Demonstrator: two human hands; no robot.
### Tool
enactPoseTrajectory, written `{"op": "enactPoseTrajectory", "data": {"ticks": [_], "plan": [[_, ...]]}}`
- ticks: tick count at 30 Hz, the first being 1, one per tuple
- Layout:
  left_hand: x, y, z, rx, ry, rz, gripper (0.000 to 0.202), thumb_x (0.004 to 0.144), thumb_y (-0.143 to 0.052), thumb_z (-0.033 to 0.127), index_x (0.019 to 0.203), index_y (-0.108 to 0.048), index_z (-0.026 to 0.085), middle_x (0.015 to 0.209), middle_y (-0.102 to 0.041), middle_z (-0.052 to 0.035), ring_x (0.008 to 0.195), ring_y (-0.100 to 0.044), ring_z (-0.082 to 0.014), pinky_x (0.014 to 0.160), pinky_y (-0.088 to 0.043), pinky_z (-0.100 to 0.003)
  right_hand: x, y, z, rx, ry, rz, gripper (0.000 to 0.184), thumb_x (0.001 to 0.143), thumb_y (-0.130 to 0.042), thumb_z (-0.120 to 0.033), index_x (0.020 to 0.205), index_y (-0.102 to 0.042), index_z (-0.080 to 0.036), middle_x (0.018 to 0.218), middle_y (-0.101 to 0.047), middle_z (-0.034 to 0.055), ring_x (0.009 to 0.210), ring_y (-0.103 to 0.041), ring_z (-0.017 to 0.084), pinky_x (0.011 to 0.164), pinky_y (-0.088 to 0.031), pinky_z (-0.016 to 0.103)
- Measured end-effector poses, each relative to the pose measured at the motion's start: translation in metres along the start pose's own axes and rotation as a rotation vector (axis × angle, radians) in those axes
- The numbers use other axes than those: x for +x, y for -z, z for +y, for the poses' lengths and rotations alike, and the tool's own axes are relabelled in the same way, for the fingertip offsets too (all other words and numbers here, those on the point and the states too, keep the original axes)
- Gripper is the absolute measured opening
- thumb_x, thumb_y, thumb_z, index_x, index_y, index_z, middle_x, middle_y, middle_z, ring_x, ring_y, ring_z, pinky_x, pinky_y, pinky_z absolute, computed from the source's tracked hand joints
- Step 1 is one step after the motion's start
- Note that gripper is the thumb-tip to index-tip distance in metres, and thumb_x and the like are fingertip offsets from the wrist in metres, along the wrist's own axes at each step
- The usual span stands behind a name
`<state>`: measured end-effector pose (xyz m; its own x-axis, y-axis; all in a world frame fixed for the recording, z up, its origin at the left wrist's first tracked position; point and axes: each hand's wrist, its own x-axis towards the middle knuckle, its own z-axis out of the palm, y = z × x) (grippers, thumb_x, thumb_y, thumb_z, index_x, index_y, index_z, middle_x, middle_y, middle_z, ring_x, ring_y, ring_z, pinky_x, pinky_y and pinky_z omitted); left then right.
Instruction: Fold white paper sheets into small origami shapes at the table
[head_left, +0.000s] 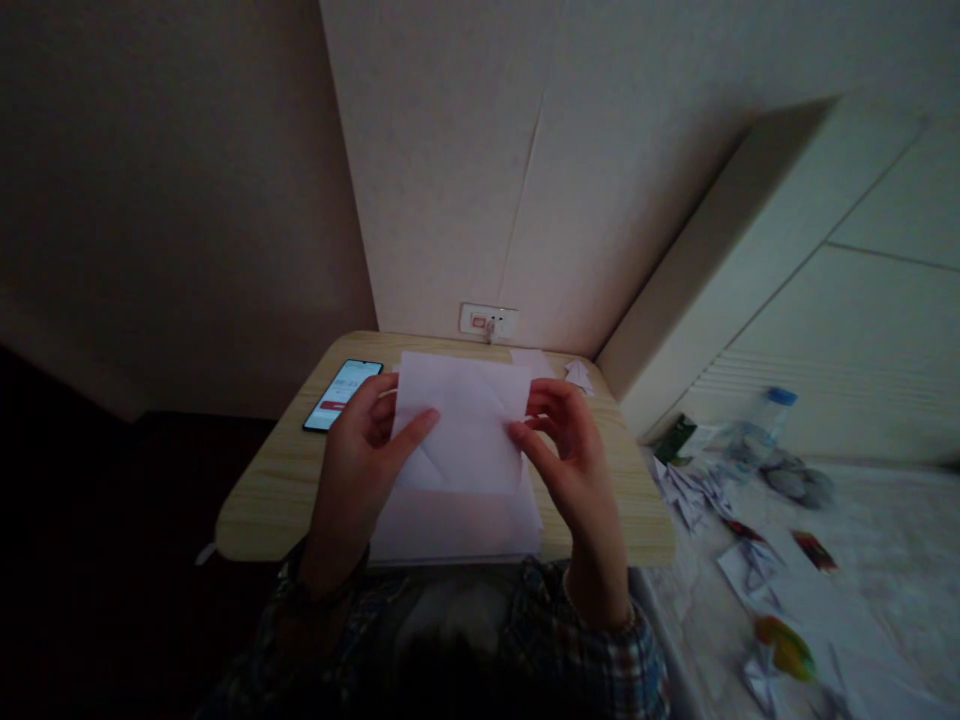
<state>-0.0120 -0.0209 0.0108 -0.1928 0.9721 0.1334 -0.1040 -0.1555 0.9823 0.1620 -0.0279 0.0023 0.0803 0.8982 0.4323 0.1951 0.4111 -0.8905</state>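
Observation:
A square sheet of white paper (469,430) with crease lines is held up over the small wooden table (270,500). My left hand (367,435) grips its left side, thumb on the front face and fingers behind. At the right edge, my right hand (562,440) pinches the sheet between thumb and fingers. Below it lies a stack of white paper (457,530) at the table's near edge. The fingers behind the sheet are partly hidden.
A phone (343,395) with a lit screen lies at the table's left. A small folded paper piece (578,376) sits at the back right corner, below a wall socket (488,320). On the bed to the right are folded papers (686,495) and a plastic bottle (757,435).

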Motion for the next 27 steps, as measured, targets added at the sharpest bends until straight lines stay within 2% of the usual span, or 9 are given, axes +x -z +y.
{"op": "enactPoseTrajectory", "data": {"ticks": [3, 5, 9, 12, 16, 19, 22, 24, 27], "plan": [[0.002, 0.001, -0.002, -0.014, -0.041, 0.034, 0.045, 0.066, -0.074, 0.023, 0.105, -0.053, 0.022, 0.090, -0.073, -0.0025, 0.078, -0.070, -0.0189, 0.058, -0.056, -0.024, -0.001, 0.002, -0.005, -0.098, 0.126, 0.076, 0.039, 0.081, -0.064, -0.023, 0.116, -0.048, -0.028, 0.114, -0.058, 0.0051, 0.101, -0.058, 0.018, 0.081, -0.053, 0.033], [0.003, 0.002, -0.003, -0.020, -0.072, 0.042, 0.051, 0.067, -0.075, 0.023, 0.112, -0.051, 0.025, 0.089, -0.073, -0.0009, 0.073, -0.070, -0.0171, 0.056, -0.055, -0.023, -0.003, 0.006, -0.010, -0.185, 0.214, 0.045, 0.043, 0.083, -0.062, -0.023, 0.122, -0.047, -0.030, 0.125, -0.052, 0.0066, 0.114, -0.052, 0.021, 0.089, -0.050, 0.038], [0.001, 0.003, 0.000, -0.009, -0.104, 0.038, 0.065, 0.072, -0.071, 0.023, 0.129, -0.040, 0.031, 0.095, -0.072, 0.0007, 0.073, -0.069, -0.0158, 0.057, -0.056, -0.022, -0.006, 0.011, -0.018, -0.496, 0.355, -0.192, 0.053, 0.077, -0.069, -0.029, 0.126, -0.050, -0.034, 0.147, -0.031, 0.0063, 0.136, -0.028, 0.030, 0.106, -0.035, 0.052], [-0.001, 0.004, 0.003, -0.003, -0.098, 0.057, 0.071, 0.075, -0.068, 0.023, 0.135, -0.034, 0.035, 0.099, -0.072, 0.0006, 0.067, -0.069, -0.0155, 0.051, -0.055, -0.022, -0.007, 0.008, -0.021, -0.632, 0.389, -0.297, 0.053, 0.077, -0.070, -0.029, 0.126, -0.052, -0.036, 0.153, -0.020, 0.0034, 0.139, -0.019, 0.033, 0.107, -0.030, 0.058], [0.000, 0.007, 0.001, 0.056, -0.070, 0.008, 0.063, 0.076, -0.066, 0.025, 0.133, -0.040, 0.031, 0.101, -0.071, -0.0038, 0.072, -0.070, -0.0181, 0.050, -0.054, -0.023, -0.008, 0.003, -0.024, -0.609, 0.456, -0.242, 0.027, 0.082, -0.062, -0.017, 0.103, -0.065, -0.034, 0.147, -0.035, 0.0003, 0.135, -0.029, 0.030, 0.104, -0.033, 0.055], [0.004, 0.008, -0.004, 0.117, -0.069, -0.032, 0.048, 0.078, -0.065, 0.029, 0.124, -0.051, 0.024, 0.115, -0.067, -0.0088, 0.099, -0.066, -0.0227, 0.070, -0.057, -0.028, -0.007, 0.003, -0.025, -0.558, 0.446, -0.110, 0.015, 0.084, -0.061, -0.016, 0.088, -0.067, -0.030, 0.134, -0.050, 0.0021, 0.126, -0.042, 0.027, 0.101, -0.036, 0.052], [0.006, 0.008, -0.006, 0.130, -0.142, -0.066, 0.033, 0.084, -0.057, 0.037, 0.112, -0.060, 0.021, 0.127, -0.060, -0.0090, 0.117, -0.056, -0.0233, 0.092, -0.050, -0.035, -0.006, 0.004, -0.024, -0.480, 0.341, 0.002, 0.011, 0.084, -0.061, -0.017, 0.083, -0.066, -0.027, 0.120, -0.059, 0.0045, 0.114, -0.052, 0.024, 0.097, -0.040, 0.047], [0.006, 0.009, -0.005, 0.160, -0.188, -0.143, 0.031, 0.088, -0.050, 0.042, 0.106, -0.064, 0.020, 0.123, -0.063, -0.0088, 0.117, -0.056, -0.0230, 0.099, -0.044, -0.037, -0.005, 0.004, -0.022, -0.406, 0.266, 0.049, 0.009, 0.083, -0.062, -0.017, 0.083, -0.066, -0.025, 0.109, -0.064, 0.0049, 0.106, -0.056, 0.023, 0.093, -0.043, 0.043], [0.002, 0.010, -0.001, 0.184, -0.241, -0.275, 0.037, 0.090, -0.043, 0.047, 0.102, -0.067, 0.021, 0.111, -0.068, -0.0086, 0.104, -0.062, -0.0235, 0.094, -0.046, -0.038, -0.003, 0.002, -0.018, -0.297, 0.177, 0.067, 0.009, 0.083, -0.062, -0.017, 0.087, -0.066, -0.024, 0.099, -0.066, 0.0041, 0.099, -0.059, 0.021, 0.089, -0.044, 0.039]]}}
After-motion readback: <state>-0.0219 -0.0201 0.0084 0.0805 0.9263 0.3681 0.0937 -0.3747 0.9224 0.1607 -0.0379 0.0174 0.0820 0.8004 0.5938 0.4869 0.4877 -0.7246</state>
